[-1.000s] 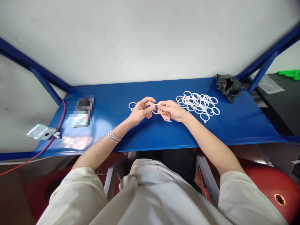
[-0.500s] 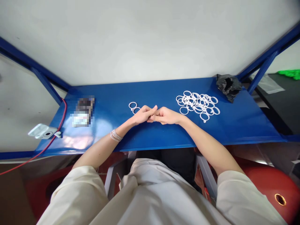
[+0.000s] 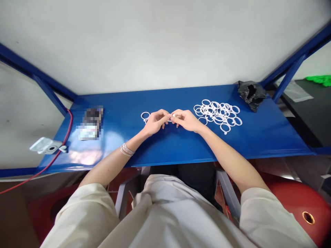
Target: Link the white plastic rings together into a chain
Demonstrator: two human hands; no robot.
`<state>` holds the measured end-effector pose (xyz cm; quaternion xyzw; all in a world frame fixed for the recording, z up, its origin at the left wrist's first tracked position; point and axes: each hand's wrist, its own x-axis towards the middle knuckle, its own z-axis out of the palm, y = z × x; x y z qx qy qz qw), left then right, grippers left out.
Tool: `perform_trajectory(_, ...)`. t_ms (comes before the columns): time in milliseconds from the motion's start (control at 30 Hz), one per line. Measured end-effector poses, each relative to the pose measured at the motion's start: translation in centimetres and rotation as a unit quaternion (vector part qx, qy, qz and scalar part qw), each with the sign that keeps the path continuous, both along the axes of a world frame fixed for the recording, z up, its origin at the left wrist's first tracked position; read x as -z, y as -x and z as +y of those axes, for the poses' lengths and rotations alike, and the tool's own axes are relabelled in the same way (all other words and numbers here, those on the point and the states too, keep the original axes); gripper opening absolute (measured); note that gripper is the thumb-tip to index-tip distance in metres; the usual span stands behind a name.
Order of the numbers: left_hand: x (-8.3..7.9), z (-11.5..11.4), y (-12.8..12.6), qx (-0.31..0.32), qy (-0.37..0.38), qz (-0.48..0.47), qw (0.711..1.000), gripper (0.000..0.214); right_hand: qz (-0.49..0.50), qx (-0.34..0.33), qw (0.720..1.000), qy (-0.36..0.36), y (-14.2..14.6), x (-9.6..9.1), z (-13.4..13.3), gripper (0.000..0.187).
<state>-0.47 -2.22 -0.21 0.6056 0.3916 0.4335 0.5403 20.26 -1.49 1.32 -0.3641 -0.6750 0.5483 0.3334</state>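
Observation:
My left hand (image 3: 154,122) and my right hand (image 3: 185,120) meet fingertip to fingertip above the middle of the blue shelf (image 3: 168,144). Both pinch a small white plastic ring (image 3: 172,115), mostly hidden between the fingers. A pile of several white rings (image 3: 218,113) lies just right of my right hand. A lone white ring (image 3: 145,115) rests on the shelf beside my left hand, with another partly hidden under the fingers. Silver bangles circle my left wrist.
A crumpled black bag (image 3: 250,93) sits at the shelf's back right corner. A blurred-out flat object (image 3: 91,123) lies at the left. A small white device (image 3: 46,146) and a red cable (image 3: 62,144) hang off the left end. Red stools stand below.
Both hands dropped to the shelf half a second ago, fingertips pressed together, then rose slightly again. They still hold a ring between them.

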Motion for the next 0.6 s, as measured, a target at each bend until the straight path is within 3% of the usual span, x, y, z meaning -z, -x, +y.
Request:
perform_trajectory(133,0.2,-0.2,-0.2,-0.081,-0.065,0.024,0.994,0.052,0.036,-0.019,0.998,0.054,0.3,0.1,-0.1,0.056)
perform_trajectory(267,0.2,-0.7,-0.1,-0.053,-0.091,0.062,0.992,0.047,0.02,-0.057,0.993,0.097,0.2,0.1,-0.3,0.053)
perform_trajectory(433,0.0,-1.2,0.0,-0.023,-0.154,0.146,0.977,0.042,-0.117,-0.016,0.993,-0.019,-0.1,0.2,-0.6,0.042)
perform_trajectory(600,-0.4,-0.9,0.4,-0.041,-0.232,0.195,0.952,0.034,-0.117,-0.016,0.992,-0.046,0.0,0.0,-0.8,0.052)
